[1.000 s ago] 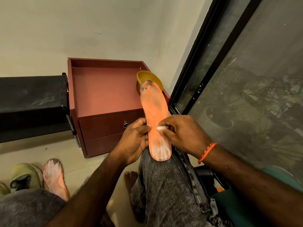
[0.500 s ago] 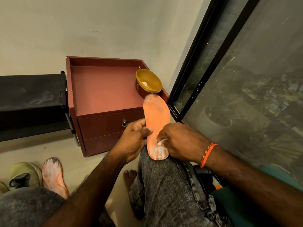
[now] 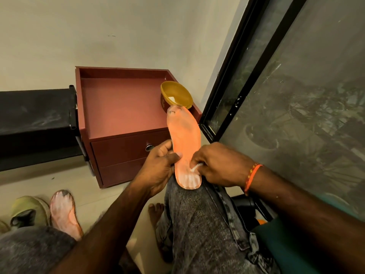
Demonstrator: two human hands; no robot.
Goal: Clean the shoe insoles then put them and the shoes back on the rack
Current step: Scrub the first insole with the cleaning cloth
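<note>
- On my raised knee (image 3: 197,210), the insole (image 3: 184,147) lay lengthwise, heel end toward me and toe end pointing at the bowl (image 3: 176,95) on the cabinet (image 3: 118,107).
- Step in hand, as I judged it: scrubbing the first insole. White smears covered its heel; the middle showed bare orange, and dark marks sat at the toe.
- My left hand (image 3: 160,167) gripped the insole's left edge, thumb curled over the top face, fingers hidden beneath.
- My right hand (image 3: 217,165) was clenched around a small white swab (image 3: 195,167), its tip touching the insole just above the heel. I could not tell what the swab was made of.
- Both forearms converged on the knee, wrists bent slightly inward.
- Next move, by my estimate: work the swab up toward the toe, with the left hand holding firm so the flexible insole did not buckle or slide off the knee.
- A second insole (image 3: 64,212), also whitened, lay on the floor beside a green shoe (image 3: 29,210).
- Neither had yet gone back on the black rack (image 3: 35,119) left of the cabinet.
</note>
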